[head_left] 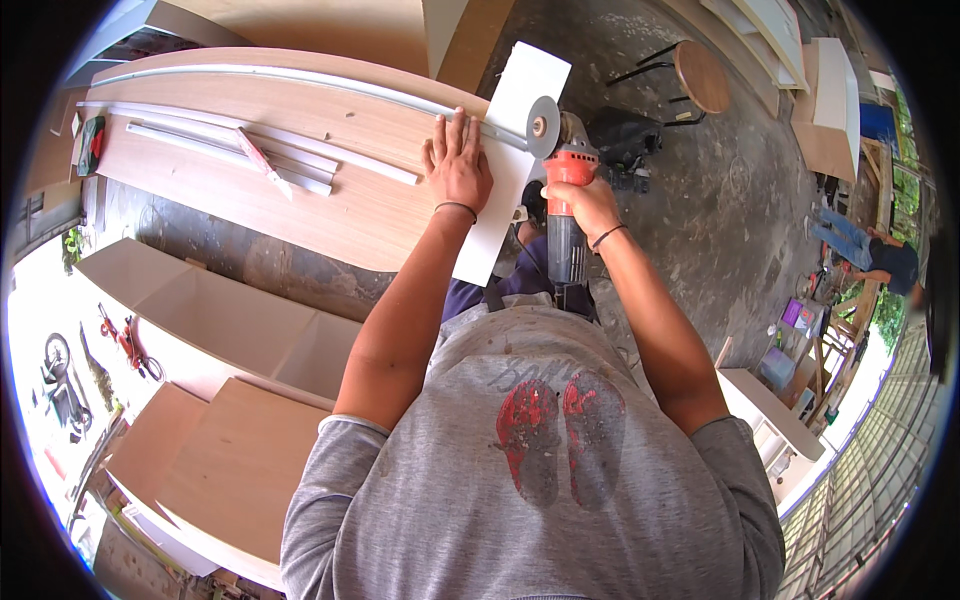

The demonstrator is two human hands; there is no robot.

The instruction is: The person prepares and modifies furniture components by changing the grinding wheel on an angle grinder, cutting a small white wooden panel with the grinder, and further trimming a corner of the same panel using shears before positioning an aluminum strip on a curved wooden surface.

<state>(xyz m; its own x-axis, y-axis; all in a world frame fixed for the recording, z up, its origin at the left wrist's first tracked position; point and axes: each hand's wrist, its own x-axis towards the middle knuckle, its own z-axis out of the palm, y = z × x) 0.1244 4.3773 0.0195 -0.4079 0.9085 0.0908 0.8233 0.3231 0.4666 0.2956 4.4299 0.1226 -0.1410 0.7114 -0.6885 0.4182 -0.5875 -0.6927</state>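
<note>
My right hand [588, 207] is wrapped round the body of a red and black angle grinder [568, 235]. Its grey cutting disc [542, 127] stands at the end of a long, thin metal strip [330, 83], touching it or very close; I cannot tell which. My left hand [460, 165] lies with fingers stretched out over the strip near that end, pressing on it and the board. Under the strip's end, a white panel [485, 235] crosses the wood-coloured board [330, 215] and sticks out past its edge.
More metal strips [250, 140] and a red and white utility knife [262, 160] lie on the board. Beyond the grinder are a round stool [702, 78] and a black bag-like heap [625, 135] on the concrete floor. An open cabinet carcass [230, 310] stands at left. Another person [870, 255] is far right.
</note>
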